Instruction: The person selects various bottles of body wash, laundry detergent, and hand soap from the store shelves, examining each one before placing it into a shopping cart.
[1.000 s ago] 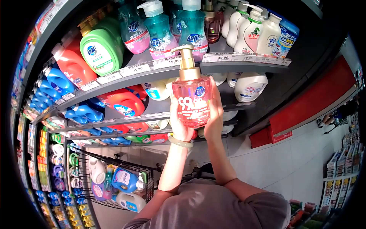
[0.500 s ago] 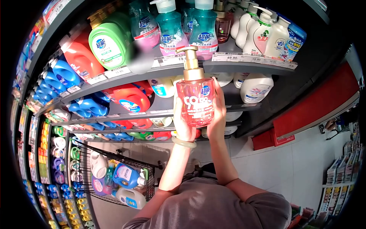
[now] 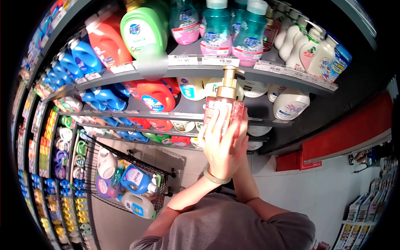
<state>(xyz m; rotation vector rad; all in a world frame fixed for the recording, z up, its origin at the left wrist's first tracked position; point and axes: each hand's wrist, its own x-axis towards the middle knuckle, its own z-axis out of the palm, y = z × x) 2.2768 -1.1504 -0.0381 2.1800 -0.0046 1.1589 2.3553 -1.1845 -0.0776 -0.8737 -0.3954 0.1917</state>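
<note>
A: What may go wrong?
B: Held up before the shelf (image 3: 200, 71) edge, the pink pump bottle (image 3: 227, 106) could slip, I think. The left hand (image 3: 221, 148) wraps it with fingers spread. The right hand is hidden behind, so its grip I cannot tell.
A: Containers?
B: The wire basket (image 3: 88, 166) holds several detergent jugs (image 3: 135, 180).

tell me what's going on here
A person in a shop aisle holds a pink pump bottle with a gold pump up before the detergent shelves. The left hand, wearing a pale bangle, lies over the bottle's front, fingers spread. The right hand is mostly hidden behind it at the bottle's right side. A wire cart holding detergent bottles stands at lower left.
</note>
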